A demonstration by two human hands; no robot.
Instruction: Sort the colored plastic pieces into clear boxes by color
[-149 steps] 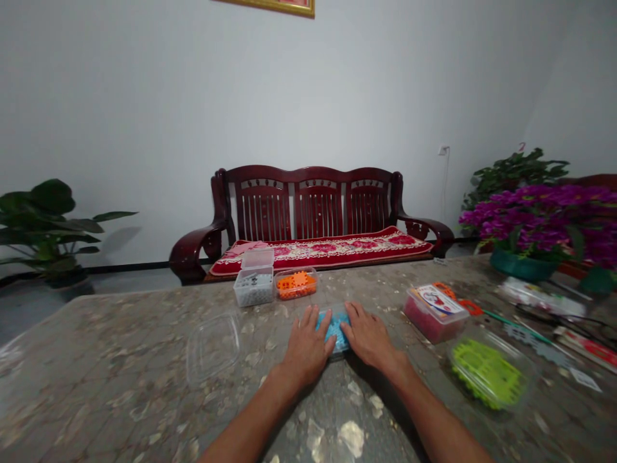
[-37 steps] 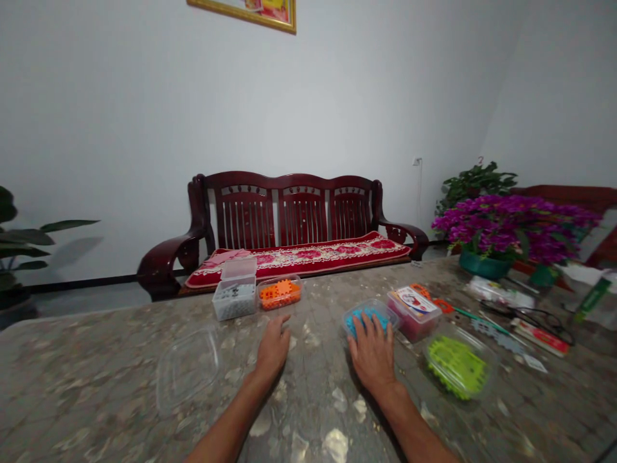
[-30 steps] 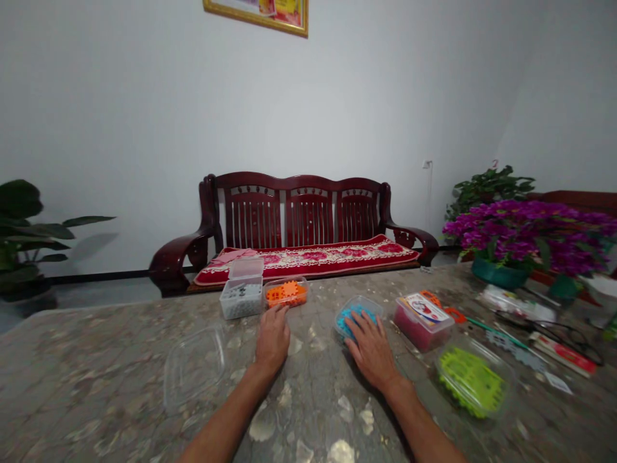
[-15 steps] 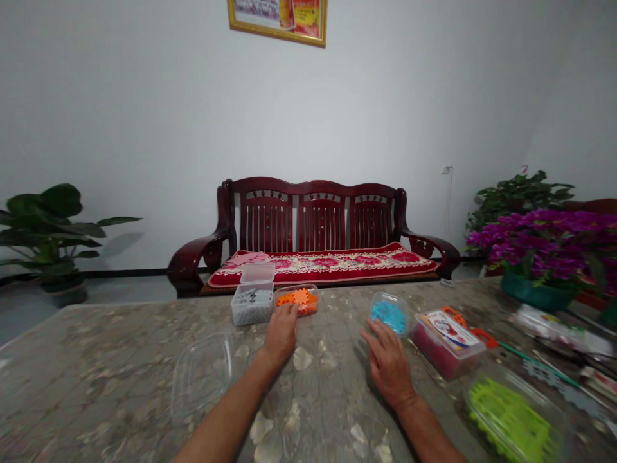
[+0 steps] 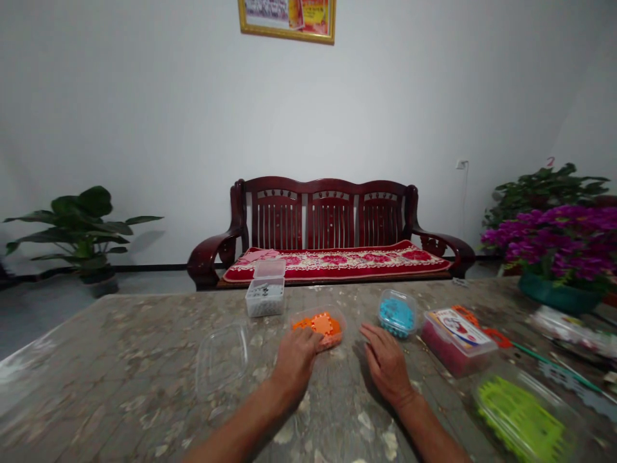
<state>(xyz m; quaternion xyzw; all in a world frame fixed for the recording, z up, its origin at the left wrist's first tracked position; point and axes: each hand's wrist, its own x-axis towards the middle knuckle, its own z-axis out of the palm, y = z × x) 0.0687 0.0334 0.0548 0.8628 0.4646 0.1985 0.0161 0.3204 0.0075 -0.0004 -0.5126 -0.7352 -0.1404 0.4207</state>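
A clear plastic box [image 5: 343, 321] of orange notched pieces [image 5: 324, 323] stands at mid-table. My left hand [image 5: 296, 360] grips its near left edge, with the fingertips hidden from me at the rim. My right hand [image 5: 388, 363] rests palm down, fingers stretched and slightly apart, holding nothing. Just beyond that hand stands a small clear box with blue gear-edged pieces [image 5: 398, 314].
An open clear box of grey pieces [image 5: 265, 299] stands behind. At left lies a clear lid [image 5: 222, 360]. To the right are a red box with a printed label [image 5: 457, 341], a box of green pieces [image 5: 523, 418] and a purple flower pot [image 5: 554, 292].
My left hand has drawn the box of orange pieces toward me, away from the box of grey pieces. My right hand has stayed near the blue pieces. The view has shifted slightly left.
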